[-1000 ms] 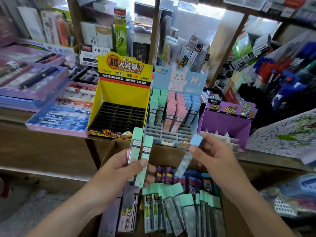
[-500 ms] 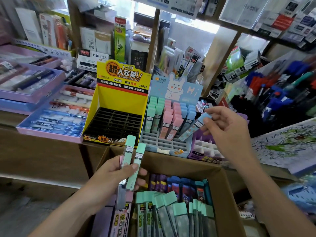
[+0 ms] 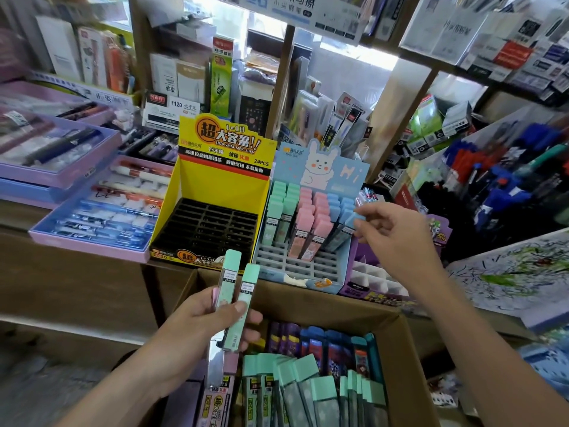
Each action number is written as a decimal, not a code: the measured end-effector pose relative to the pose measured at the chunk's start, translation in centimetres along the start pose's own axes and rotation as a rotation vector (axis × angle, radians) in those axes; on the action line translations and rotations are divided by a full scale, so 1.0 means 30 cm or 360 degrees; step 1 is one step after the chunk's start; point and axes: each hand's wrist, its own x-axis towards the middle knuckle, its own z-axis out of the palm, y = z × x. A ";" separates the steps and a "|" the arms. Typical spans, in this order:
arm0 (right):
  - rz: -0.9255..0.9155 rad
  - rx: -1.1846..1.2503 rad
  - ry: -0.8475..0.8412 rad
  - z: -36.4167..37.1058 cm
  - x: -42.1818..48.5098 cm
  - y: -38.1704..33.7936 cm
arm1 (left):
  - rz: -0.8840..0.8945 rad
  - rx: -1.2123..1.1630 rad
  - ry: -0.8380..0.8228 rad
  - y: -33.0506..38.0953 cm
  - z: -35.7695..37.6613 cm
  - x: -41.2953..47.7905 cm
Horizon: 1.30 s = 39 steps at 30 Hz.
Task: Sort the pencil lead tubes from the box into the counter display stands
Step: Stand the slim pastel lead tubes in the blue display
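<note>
My left hand (image 3: 203, 322) grips two green-capped lead tubes (image 3: 238, 300) upright, with a pink one partly hidden behind them, above the cardboard box (image 3: 400, 349). The box holds several green-capped, blue and purple tubes. My right hand (image 3: 391, 238) pinches a blue-capped tube (image 3: 346, 228) by its cap, its lower end in the right column of the bunny display stand (image 3: 320, 167), whose slots hold green, pink and blue tubes. To the stand's left, the yellow display stand (image 3: 215, 180) shows empty black slots.
A purple display stand (image 3: 378, 282) with white dividers sits right of the bunny stand. Purple trays of pens (image 3: 92, 217) lie at the left on the counter. Shelves of stationery rise behind, and pen racks (image 3: 508, 180) crowd the right.
My right hand carried the blue-capped tube from above the box up to the bunny stand and lowered it into the blue column. My left hand kept its tubes and stayed put.
</note>
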 end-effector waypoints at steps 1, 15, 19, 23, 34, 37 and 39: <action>-0.0001 -0.0013 -0.0017 -0.003 0.005 0.005 | -0.0001 -0.0010 -0.0003 0.000 0.000 0.001; -0.0412 -0.0702 -0.0138 0.009 0.029 -0.013 | 0.0006 -0.0019 -0.0001 0.006 0.005 -0.002; -0.0389 -0.0732 -0.0120 0.013 0.029 -0.018 | 0.0008 -0.0042 0.0009 0.005 0.008 -0.001; -0.0391 -0.0696 -0.0112 0.016 0.028 -0.008 | 0.0011 -0.0010 0.0007 0.007 0.008 -0.001; -0.0027 0.0124 0.0032 0.040 -0.109 -0.065 | 0.0060 0.0026 0.0023 0.022 0.018 -0.006; 0.0093 0.0364 -0.0212 0.102 -0.186 -0.112 | 0.0080 0.0020 0.0025 0.025 0.023 -0.006; 0.0174 0.0451 -0.0376 0.154 -0.226 -0.126 | 0.0082 0.0008 0.0010 0.026 0.026 -0.008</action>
